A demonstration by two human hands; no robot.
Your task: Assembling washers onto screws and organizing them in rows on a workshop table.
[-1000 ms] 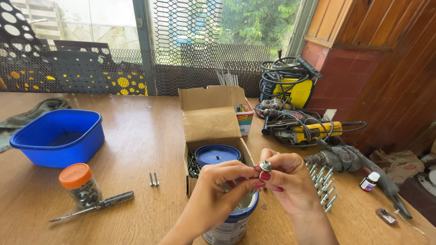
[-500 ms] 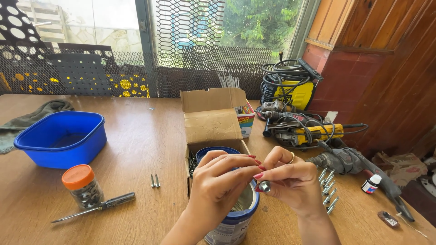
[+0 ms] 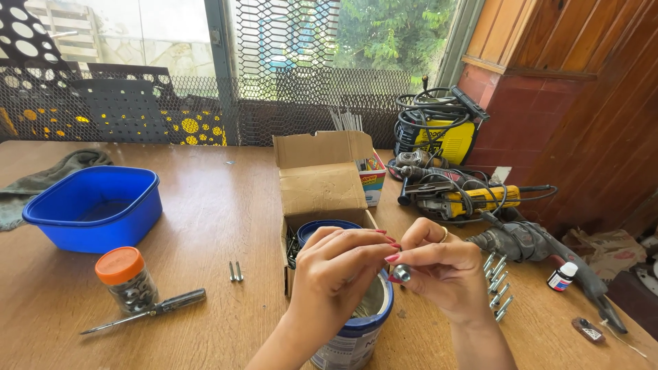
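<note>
item: small metal bolt with nut (image 3: 401,273), pinched between fingertips of right hand (image 3: 442,274) and left hand (image 3: 339,270), held directly above open blue-rimmed tin (image 3: 356,329) at 6 o'clock of counter (image 3: 226,205).

grip, right: thumb and forefinger closed on the bolt with nut, ring on one finger. grip, left: fingertips curled in against the same piece from 9 o'clock; closed on it, though contact partly hidden.

risk, judged: tiny, smooth, held only at the tips; a slip while turning likely to drop it into the tin, or off the rim onto the counter and under the open cardboard box (image 3: 322,181) at 12 o'clock. tin stands near the counter edge; a nudge from a wrist could tip it.

appearance: silvery, shiny, rounded end facing camera; thread detail too small to tell.

nearby: row of similar bolts (image 3: 497,288) at 3 o'clock; two loose pins (image 3: 235,271) at 9 o'clock; orange-lidded jar (image 3: 127,279) and screwdriver (image 3: 147,312) further at 9 o'clock; blue plastic tub (image 3: 96,209) at 10 o'clock; power tools (image 3: 466,199) at 2 o'clock.
</note>
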